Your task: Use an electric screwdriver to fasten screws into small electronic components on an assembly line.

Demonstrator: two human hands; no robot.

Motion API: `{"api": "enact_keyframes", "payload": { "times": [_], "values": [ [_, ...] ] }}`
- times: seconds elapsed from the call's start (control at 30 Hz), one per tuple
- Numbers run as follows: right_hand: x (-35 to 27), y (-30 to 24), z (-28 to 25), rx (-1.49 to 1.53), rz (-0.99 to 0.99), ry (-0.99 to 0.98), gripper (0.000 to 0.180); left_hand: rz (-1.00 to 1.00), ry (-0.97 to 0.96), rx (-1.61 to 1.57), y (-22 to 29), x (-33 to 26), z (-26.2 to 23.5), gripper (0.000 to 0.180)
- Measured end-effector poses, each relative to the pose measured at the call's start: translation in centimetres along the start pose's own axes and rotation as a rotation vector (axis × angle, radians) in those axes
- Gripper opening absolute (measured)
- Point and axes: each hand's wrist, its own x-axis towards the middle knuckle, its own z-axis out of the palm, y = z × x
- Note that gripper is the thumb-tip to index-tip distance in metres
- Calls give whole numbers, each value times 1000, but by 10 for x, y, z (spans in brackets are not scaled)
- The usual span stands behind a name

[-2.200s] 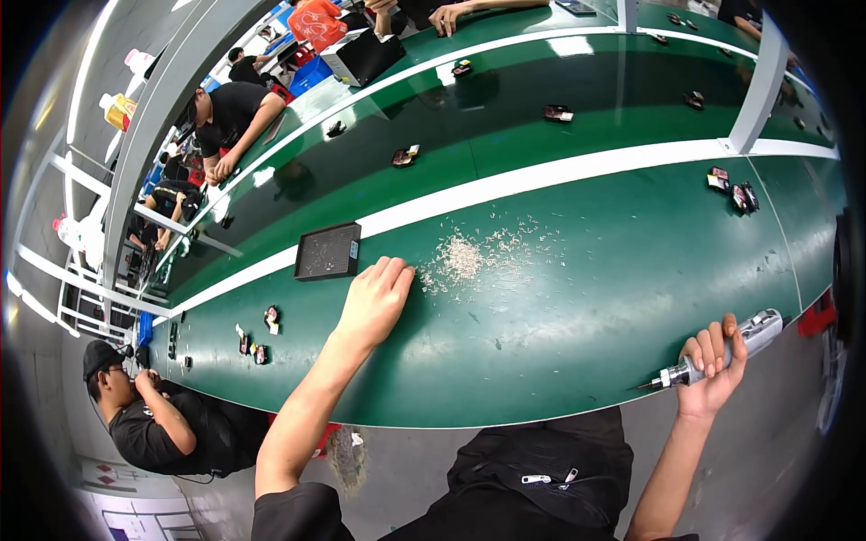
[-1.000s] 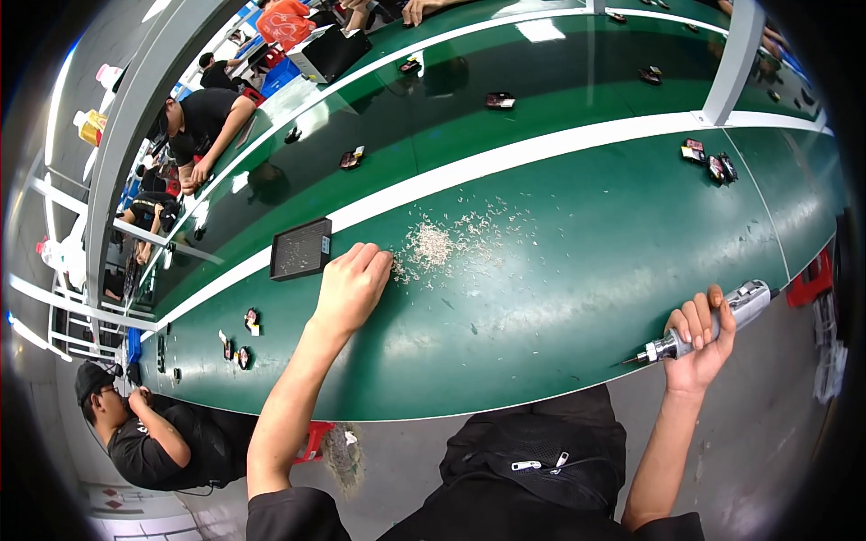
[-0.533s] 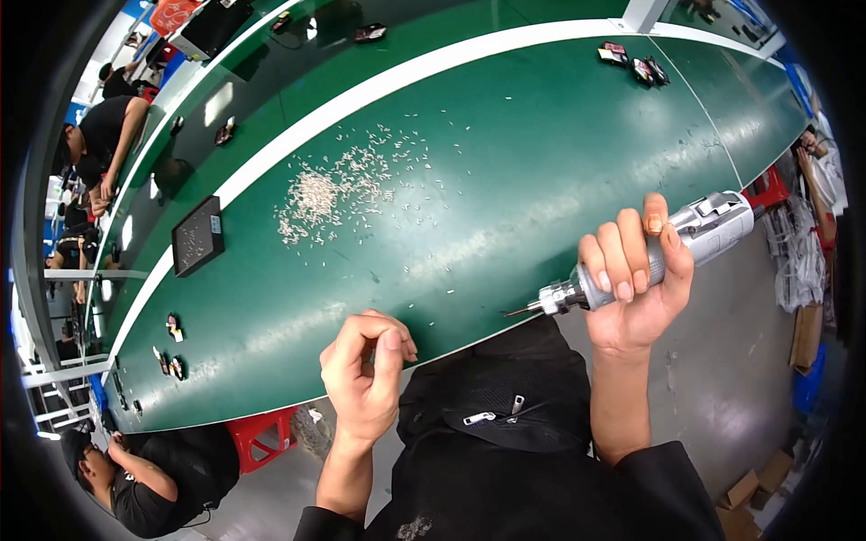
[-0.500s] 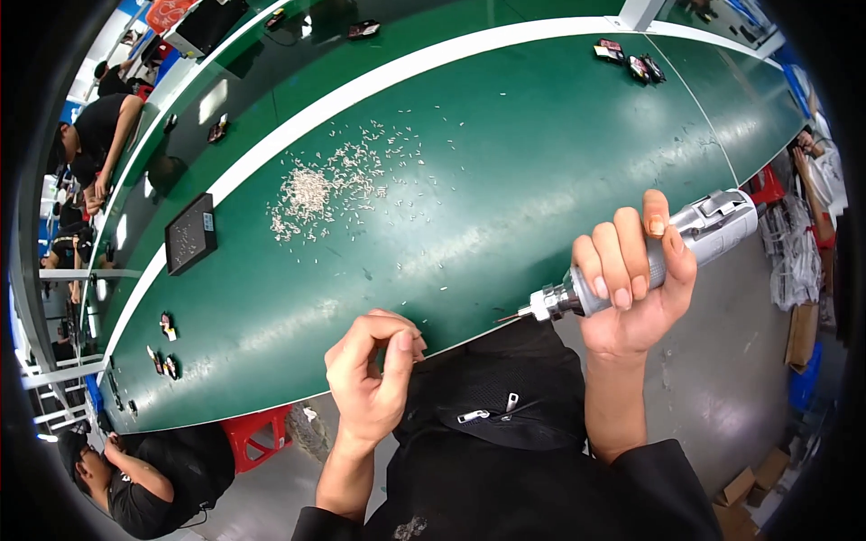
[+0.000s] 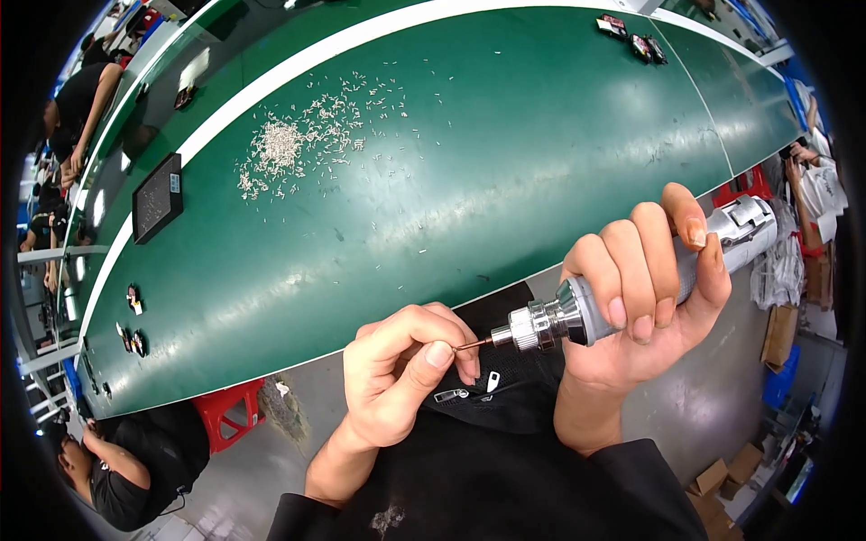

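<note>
My right hand is wrapped round a grey electric screwdriver with a silver collar, held nearly level over my lap. Its thin bit points left. At the bit's tip, my left hand is closed in a pinch of thumb and fingers. Whatever small piece lies between those fingertips is too small and hidden to name. Beyond my hands, on the green table, lies a heap of tiny pale pin-like pieces, with more scattered to its right.
A shallow black tray with a few small pieces sits left of the heap. Small dark packs lie at the far right, others at the left edge. A seated person and a red stool are at lower left.
My hands have come together: the left moved right, to the bit's tip. The screwdriver has moved slightly lower and nearer. The table appears shifted up and left in view.
</note>
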Motion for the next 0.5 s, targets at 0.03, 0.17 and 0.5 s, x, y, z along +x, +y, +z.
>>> {"api": "enact_keyframes", "payload": {
  "times": [0.03, 0.17, 0.5],
  "values": [
    [0, 0, -1, -8, 0, -1, 15, 11, -3, -21, 0, 0, 2, 18],
    [0, 0, -3, 28, 21, -3, 16, -10, -31, -44, 1, 2, 1, 19],
    [0, 0, -3, 42, -27, 36, 14, -15, -66, -36, -1, 7, 0, 19]
  ]
}}
